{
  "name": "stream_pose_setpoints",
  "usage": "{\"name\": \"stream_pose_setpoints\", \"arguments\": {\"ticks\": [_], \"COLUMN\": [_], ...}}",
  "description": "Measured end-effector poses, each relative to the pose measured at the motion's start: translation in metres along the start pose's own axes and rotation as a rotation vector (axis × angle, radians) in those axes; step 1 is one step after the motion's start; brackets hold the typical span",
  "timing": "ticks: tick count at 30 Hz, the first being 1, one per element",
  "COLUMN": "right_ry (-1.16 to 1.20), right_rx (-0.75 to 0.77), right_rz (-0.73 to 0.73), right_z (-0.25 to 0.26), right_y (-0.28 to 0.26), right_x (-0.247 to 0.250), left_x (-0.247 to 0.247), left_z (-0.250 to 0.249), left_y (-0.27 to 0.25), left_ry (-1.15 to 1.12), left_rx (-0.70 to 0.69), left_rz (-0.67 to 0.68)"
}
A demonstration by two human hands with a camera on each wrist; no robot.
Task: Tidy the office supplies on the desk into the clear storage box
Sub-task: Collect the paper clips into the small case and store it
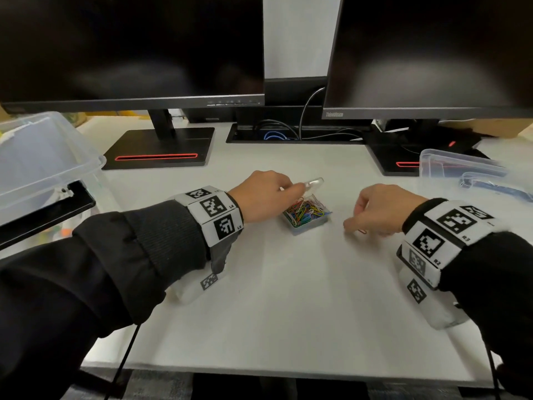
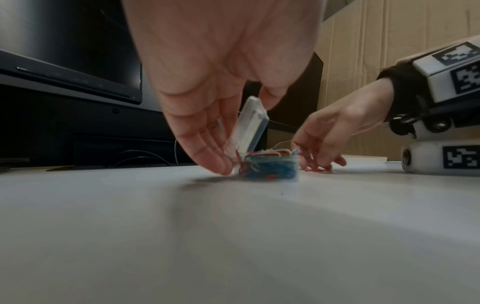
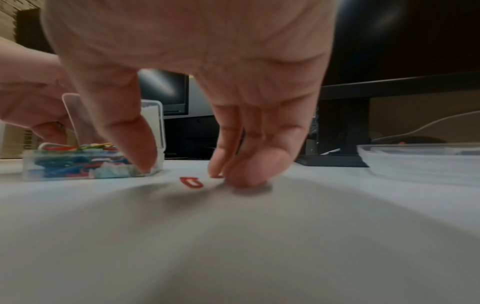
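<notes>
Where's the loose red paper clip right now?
The red paper clip lies flat on the desk under the right hand, right of the open clip box.

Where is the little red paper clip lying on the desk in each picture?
Head view: red paper clip lies on the desk under the right hand, right of centre.
Left wrist view: red paper clip at middle right, beneath the far hand's fingertips.
Right wrist view: red paper clip just left of centre, between thumb and fingers.
Shared landmark: the small paper clip box, beside the clip in every view.
</notes>
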State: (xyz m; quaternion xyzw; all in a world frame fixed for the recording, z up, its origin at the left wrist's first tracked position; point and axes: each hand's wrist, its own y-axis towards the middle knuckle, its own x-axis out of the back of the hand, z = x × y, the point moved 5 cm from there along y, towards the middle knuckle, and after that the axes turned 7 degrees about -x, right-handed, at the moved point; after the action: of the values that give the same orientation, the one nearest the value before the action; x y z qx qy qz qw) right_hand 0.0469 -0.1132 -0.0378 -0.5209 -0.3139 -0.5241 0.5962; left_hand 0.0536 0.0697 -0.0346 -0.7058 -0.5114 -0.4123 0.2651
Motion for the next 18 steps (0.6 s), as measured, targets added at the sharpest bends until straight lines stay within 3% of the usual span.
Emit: {"name": "stream_pose_setpoints", "arguments": {"ticks": [3, 10, 15, 18], "right_ry": [0.011, 0.032, 0.301, 0.371], "right_rx": [-0.058, -0.009, 0.275, 0.431], "right_rz": [0.054, 0.083, -0.137, -0.145], "right_z": [-0.005, 0.000, 0.020, 0.040], "right_y": [0.000, -0.003, -0.005, -0.005], "right_x": [-0.001, -0.001, 0.013, 0.009], "left_x": [0.001, 0.002, 0.001, 0.000], "left_z": [-0.003, -0.006, -0.005, -0.005], "left_y": [-0.002, -0.004, -0.003, -0.002], "left_ry": [-0.017, -0.006, -0.027, -0.023], "left_rx": [0.007, 0.006, 0.013, 0.008], "left_rz": [-0.007, 0.007, 0.014, 0.002]}}
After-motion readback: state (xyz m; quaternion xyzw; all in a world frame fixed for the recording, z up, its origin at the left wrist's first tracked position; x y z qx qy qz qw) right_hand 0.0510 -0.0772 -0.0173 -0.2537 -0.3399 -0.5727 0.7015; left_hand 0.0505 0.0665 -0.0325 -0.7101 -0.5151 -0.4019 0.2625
